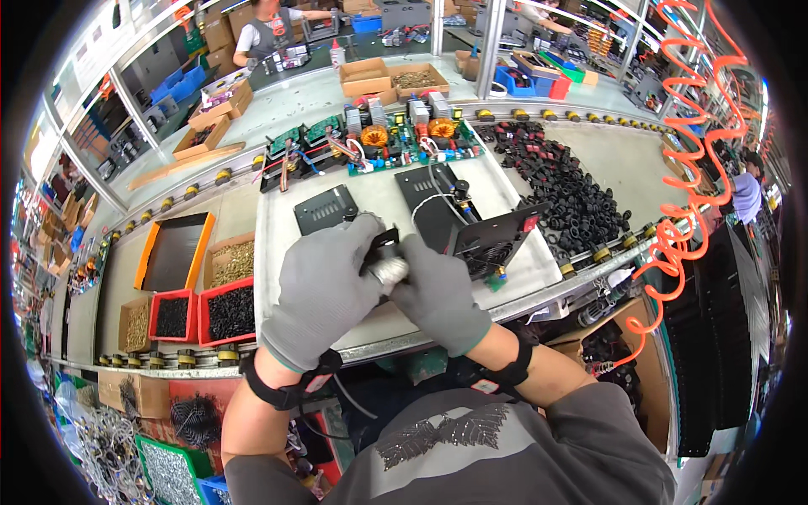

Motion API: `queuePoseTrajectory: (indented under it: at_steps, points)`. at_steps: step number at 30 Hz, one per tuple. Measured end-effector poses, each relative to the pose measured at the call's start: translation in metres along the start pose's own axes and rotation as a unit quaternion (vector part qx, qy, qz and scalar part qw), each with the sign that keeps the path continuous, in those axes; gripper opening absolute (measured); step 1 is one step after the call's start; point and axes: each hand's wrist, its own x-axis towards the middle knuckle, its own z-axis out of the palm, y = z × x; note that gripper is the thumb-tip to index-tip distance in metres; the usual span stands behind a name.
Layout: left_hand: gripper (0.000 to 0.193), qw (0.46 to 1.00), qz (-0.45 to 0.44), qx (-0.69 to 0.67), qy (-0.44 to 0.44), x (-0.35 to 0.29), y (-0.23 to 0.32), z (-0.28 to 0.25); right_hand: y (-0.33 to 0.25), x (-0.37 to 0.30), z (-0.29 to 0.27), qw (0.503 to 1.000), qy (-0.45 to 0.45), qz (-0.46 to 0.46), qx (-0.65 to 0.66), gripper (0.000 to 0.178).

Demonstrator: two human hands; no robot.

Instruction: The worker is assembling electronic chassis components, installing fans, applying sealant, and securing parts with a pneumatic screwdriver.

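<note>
Both my hands wear grey gloves and meet over the near part of a white tray (pixel 282 231). My left hand (pixel 324 286) and my right hand (pixel 442 290) are closed around a small black part with a whitish, bundled piece (pixel 389 270); its exact kind is hidden by my fingers. Just beyond my left hand lies a black vented metal plate (pixel 324 210). To the right stands a bent black metal casing (pixel 497 240) with a cable and fittings on it. Along the tray's far side sit green circuit boards (pixel 391 156) with copper coils and silver heat sinks.
Left are red bins (pixel 202 316) of black screws, cardboard boxes (pixel 231 263) of brass-coloured pieces and an orange-edged black tray (pixel 174 252). Black plastic caps (pixel 581 198) are heaped at right. Orange coiled hoses (pixel 673 227) hang there. A person (pixel 273 38) works across the line.
</note>
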Motion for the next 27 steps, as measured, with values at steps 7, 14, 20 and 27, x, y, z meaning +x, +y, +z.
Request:
queuePoseTrajectory:
  at_steps: [7,14,20,27]
  points:
    - [0.029,0.995,-0.016,0.045,0.089,0.001,-0.006,0.016,0.014,0.006,-0.02,0.993,-0.111,-0.018,-0.022,0.046]
    - [0.032,0.99,0.005,0.029,0.135,-0.004,-0.001,0.022,0.035,0.01,-0.002,0.987,-0.099,-0.062,0.113,0.063]
    - [0.029,0.981,0.033,-0.013,0.19,0.005,-0.012,0.037,0.022,0.012,-0.004,0.986,-0.165,0.029,0.02,0.056]
    - [0.051,0.974,0.092,0.16,0.135,0.016,-0.003,-0.009,0.086,0.0,-0.164,0.958,-0.267,0.017,-0.105,0.028]
